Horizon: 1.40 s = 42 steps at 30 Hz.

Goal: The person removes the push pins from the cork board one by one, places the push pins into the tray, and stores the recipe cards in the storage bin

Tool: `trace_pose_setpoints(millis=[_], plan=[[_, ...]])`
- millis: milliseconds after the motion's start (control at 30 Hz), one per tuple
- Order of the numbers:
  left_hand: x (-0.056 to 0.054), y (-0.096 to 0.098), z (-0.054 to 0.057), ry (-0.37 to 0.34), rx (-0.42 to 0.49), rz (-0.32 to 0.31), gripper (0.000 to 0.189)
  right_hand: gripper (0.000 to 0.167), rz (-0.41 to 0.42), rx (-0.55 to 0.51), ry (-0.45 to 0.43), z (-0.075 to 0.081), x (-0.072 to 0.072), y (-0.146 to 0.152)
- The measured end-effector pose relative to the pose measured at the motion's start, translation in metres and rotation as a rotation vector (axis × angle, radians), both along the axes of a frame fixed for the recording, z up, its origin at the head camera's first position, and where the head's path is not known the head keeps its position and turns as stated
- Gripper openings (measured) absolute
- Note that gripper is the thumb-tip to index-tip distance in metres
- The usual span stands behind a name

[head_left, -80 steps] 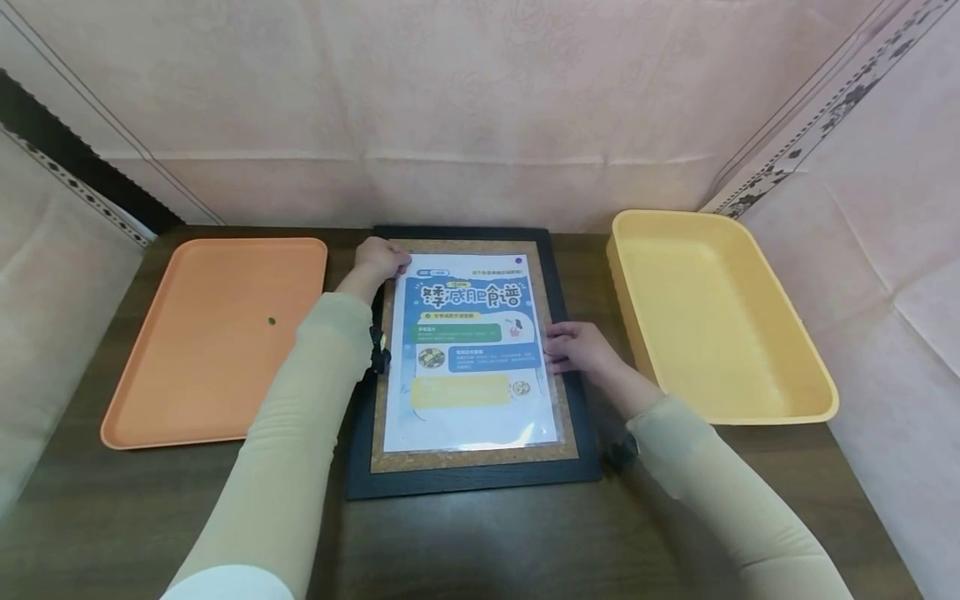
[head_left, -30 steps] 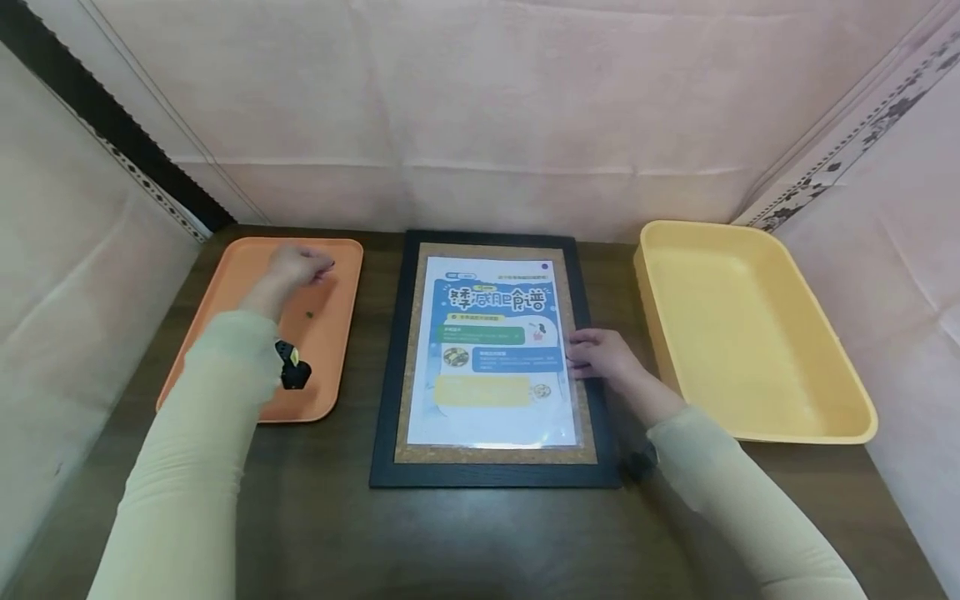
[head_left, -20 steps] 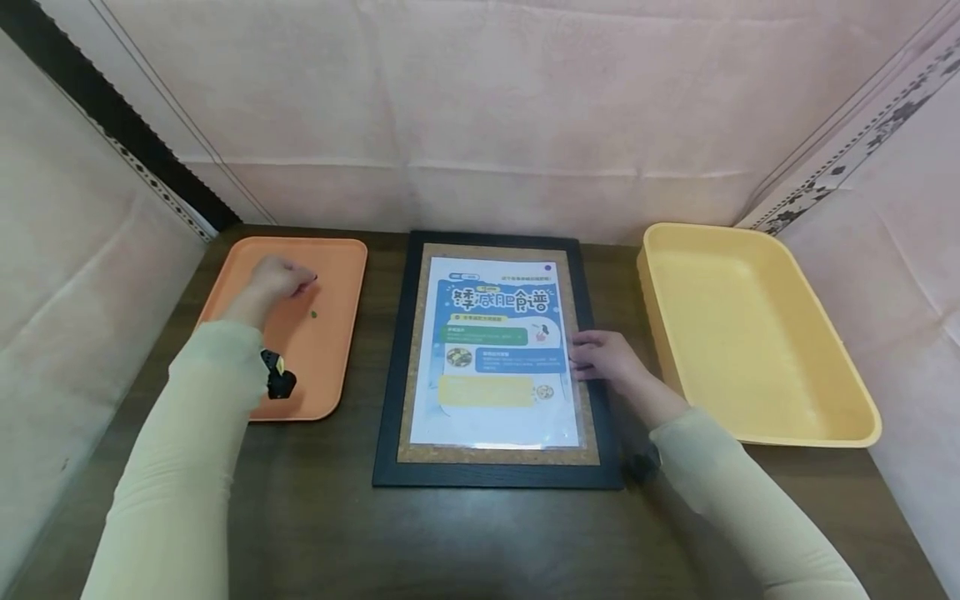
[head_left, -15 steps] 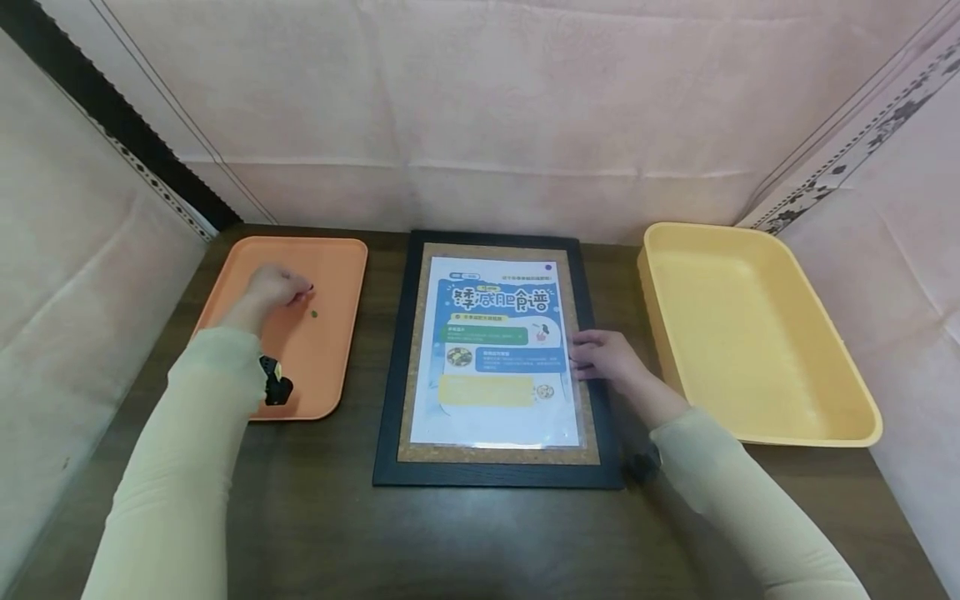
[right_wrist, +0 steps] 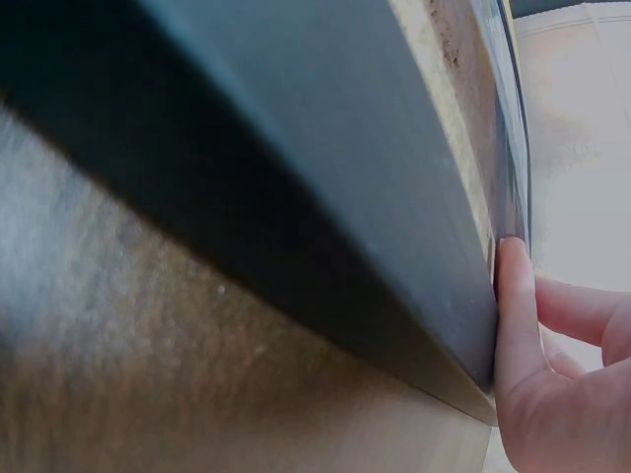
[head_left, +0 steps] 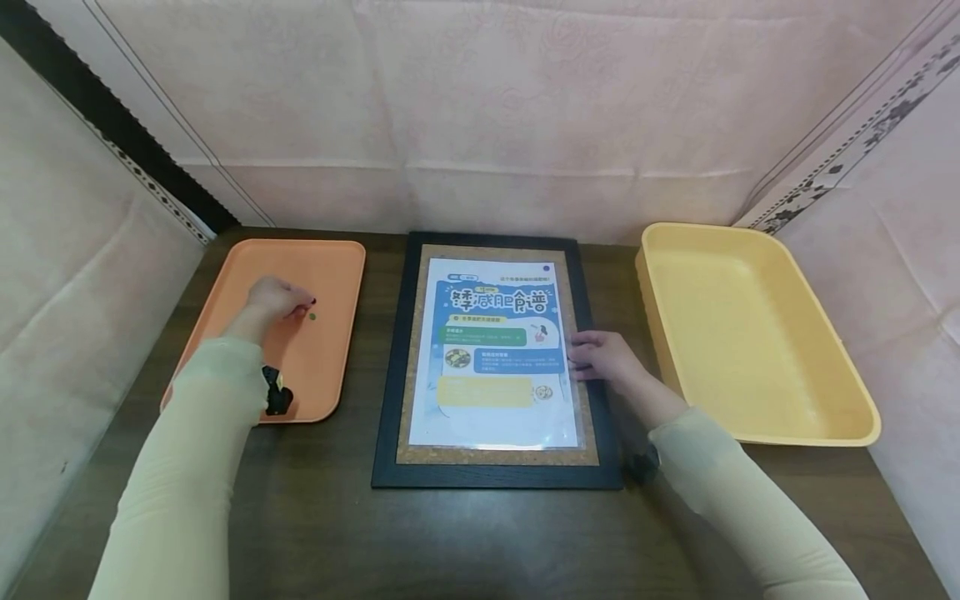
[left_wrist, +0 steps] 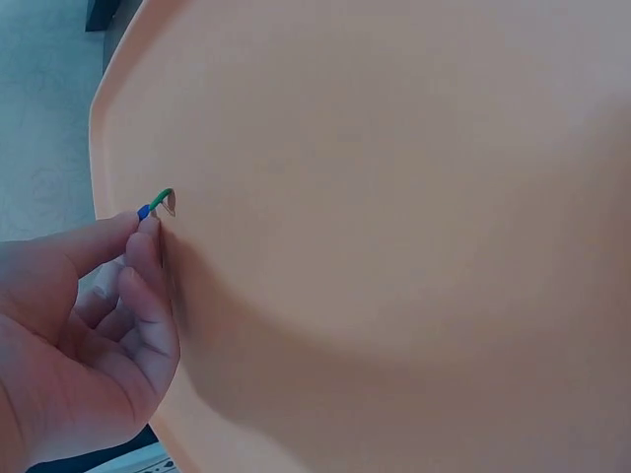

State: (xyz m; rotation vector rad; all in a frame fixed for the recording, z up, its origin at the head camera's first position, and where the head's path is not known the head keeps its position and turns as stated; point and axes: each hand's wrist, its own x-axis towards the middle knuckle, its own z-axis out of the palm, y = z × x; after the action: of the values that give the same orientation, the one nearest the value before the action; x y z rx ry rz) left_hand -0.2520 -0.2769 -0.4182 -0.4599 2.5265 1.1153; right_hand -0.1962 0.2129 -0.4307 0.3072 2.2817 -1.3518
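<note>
My left hand (head_left: 272, 300) is over the orange tray (head_left: 337, 275), thumb and finger pinched together. In the left wrist view a tiny blue piece (left_wrist: 144, 211) sits between those fingertips, possibly a pushpin; its kind is too small to tell. Just beyond it is a small green piece (left_wrist: 161, 197), which the head view shows lying on the tray beside the fingertips. My right hand (head_left: 606, 358) rests with loosely extended fingers on the right edge of a black-framed cork board (head_left: 495, 477), at the poster's border. The printed blue-and-white poster (head_left: 487, 425) lies on the cork.
A deep yellow tub (head_left: 750, 333) stands right of the board. A small purple dot (head_left: 547, 268) marks the poster's upper right corner. Dark wooden table (head_left: 465, 550) shows in front, and pale cloth (head_left: 487, 108) hangs at the back and sides.
My left hand has left the poster's upper left corner and moved left onto the tray, then lowered toward the green piece. My right hand has stayed at the board's right edge.
</note>
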Motion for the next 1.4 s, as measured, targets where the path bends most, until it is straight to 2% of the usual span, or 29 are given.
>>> trace_pose_setpoints(millis=[200,400,667,833,933,1067,1200,1267,1400], plan=[[-0.004,-0.002,-0.004,-0.017,0.017,0.024,0.028,0.049,-0.002,0.004,-0.006,0.0,0.0,0.0],[-0.008,-0.001,-0.002,0.0,0.004,0.002,0.028,0.05,-0.002,0.005,-0.002,0.0,0.001,0.001],[-0.004,0.005,0.002,0.03,-0.075,-0.047,0.03,0.05,0.001,0.007,0.0,0.0,0.003,0.001],[-0.002,0.006,0.002,0.056,-0.079,-0.054,0.031,0.05,0.002,0.014,-0.004,-0.001,0.002,0.001],[-0.003,0.005,0.002,0.046,-0.06,-0.054,0.031,0.05,0.001,0.016,-0.002,-0.001,0.002,0.001],[-0.006,0.003,0.01,0.015,-0.011,-0.054,0.031,0.05,0.0,0.014,0.001,0.0,0.001,0.002],[-0.012,0.009,0.025,0.017,0.029,-0.076,0.033,0.05,-0.001,0.012,0.004,0.0,0.001,0.002],[-0.017,0.018,0.034,0.038,0.047,-0.091,0.035,0.05,-0.001,0.012,0.002,0.0,0.001,0.002],[-0.031,0.044,0.048,0.092,0.141,-0.078,0.048,0.05,0.004,0.007,-0.001,0.0,0.001,0.001]])
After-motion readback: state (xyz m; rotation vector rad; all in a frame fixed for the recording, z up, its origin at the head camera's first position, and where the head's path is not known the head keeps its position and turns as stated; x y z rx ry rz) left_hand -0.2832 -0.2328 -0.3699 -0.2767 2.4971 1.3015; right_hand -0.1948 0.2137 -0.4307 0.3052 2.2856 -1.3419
